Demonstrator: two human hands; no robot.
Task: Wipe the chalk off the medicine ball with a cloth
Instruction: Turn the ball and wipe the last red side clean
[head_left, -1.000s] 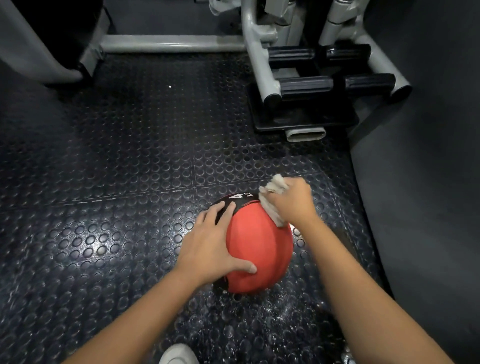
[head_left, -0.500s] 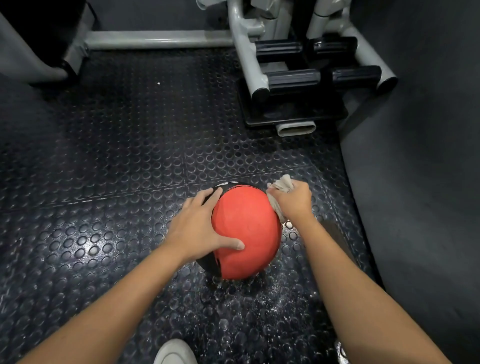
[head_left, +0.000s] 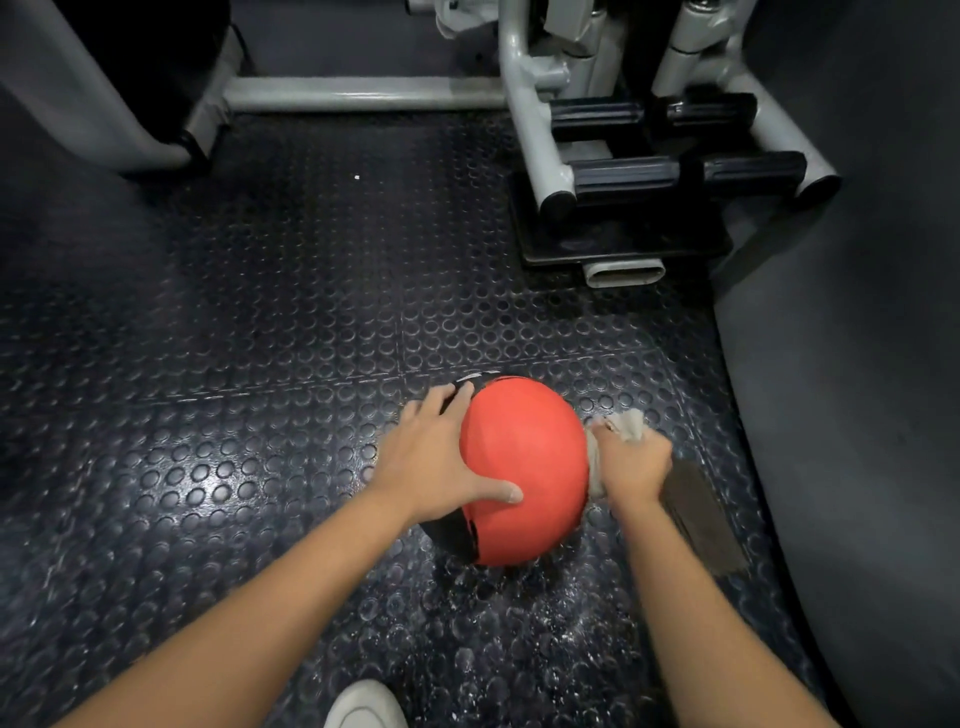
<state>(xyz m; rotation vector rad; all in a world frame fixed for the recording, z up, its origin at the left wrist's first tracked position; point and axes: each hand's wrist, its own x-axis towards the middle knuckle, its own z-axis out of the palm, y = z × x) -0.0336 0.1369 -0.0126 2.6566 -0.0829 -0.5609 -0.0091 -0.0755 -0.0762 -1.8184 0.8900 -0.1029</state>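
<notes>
Only the head view here, so everything is placed off the medicine ball (head_left: 524, 467), which sits on the studded rubber floor (head_left: 260, 364) with the grey machine frame (head_left: 623, 156) well beyond its far side. The left hand (head_left: 431, 457) lies flat against the ball's left flank, fingers spread and fairly straight over the black panel, thumb across the red. It's bracing more than grabbing. The right hand (head_left: 636, 462) is bunched tight around the cloth (head_left: 626, 423), pressing it into the ball's right side with a tuft sticking out above the knuckles. To me this is mid-wipe, working down the right flank. The red face toward the camera looks pretty clean, and there's white dust (head_left: 519, 623) speckled on the floor on the near side of the ball, so I'd guess a good chunk is done. I can't see the underside or far side though. The next move probably calls for rolling the ball with the bracing hand to bring up an unwiped patch while keeping pressure on the cloth, since a ball on a floor like this wants to roll away. Compared with a second ago, the cloth hand has slid from the ball's far top, next to the printed label, round to the right side. The ball has also turned, so that label is almost out of sight and black now shows at its near left. The toe of a shoe (head_left: 363, 706) pokes in well to the near side.
</notes>
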